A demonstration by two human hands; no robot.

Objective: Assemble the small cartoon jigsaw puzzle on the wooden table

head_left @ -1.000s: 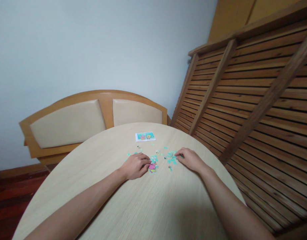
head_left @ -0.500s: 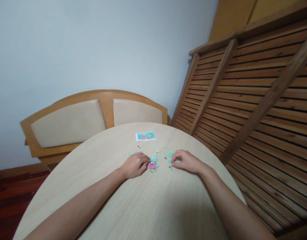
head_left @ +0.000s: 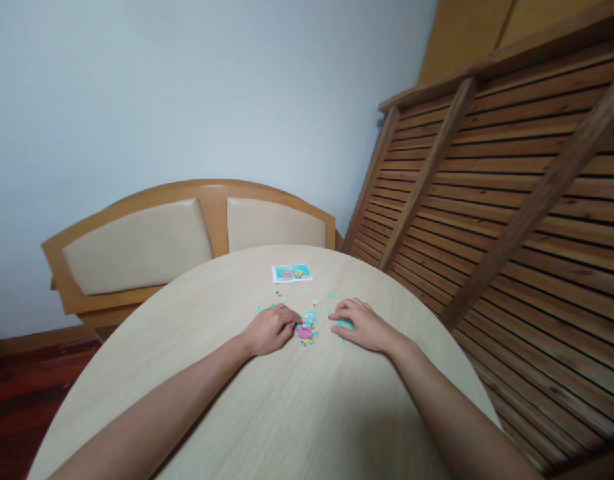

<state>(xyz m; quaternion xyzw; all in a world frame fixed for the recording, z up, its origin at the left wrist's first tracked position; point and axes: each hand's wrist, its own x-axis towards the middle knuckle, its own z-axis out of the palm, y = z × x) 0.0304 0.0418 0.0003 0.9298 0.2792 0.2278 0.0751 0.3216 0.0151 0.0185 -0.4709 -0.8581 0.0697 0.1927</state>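
Observation:
A partly joined jigsaw puzzle [head_left: 307,331], pink and turquoise, lies flat near the middle of the table. At its left edge my left hand [head_left: 273,329] rests with bent fingers, their tips touching the puzzle and the thumb a little apart from the forefinger. My right hand [head_left: 364,324] is to the right, thumb and forefinger spread, low over loose turquoise puzzle pieces [head_left: 345,325] that it partly covers. A small dark-marked piece [head_left: 329,317] is by its forefinger tip; whether they touch I cannot tell.
Behind the puzzle lies a picture card [head_left: 293,273] with pink and yellow cartoon figures. More loose pieces [head_left: 279,295] are scattered between card and hands. The round wooden table [head_left: 267,420] stands before a padded headboard [head_left: 137,247], with a slatted wooden panel [head_left: 487,200] at the right.
My right hand has moved slightly left, and its pinched thumb and forefinger have spread apart. My left hand stays at the puzzle's edge.

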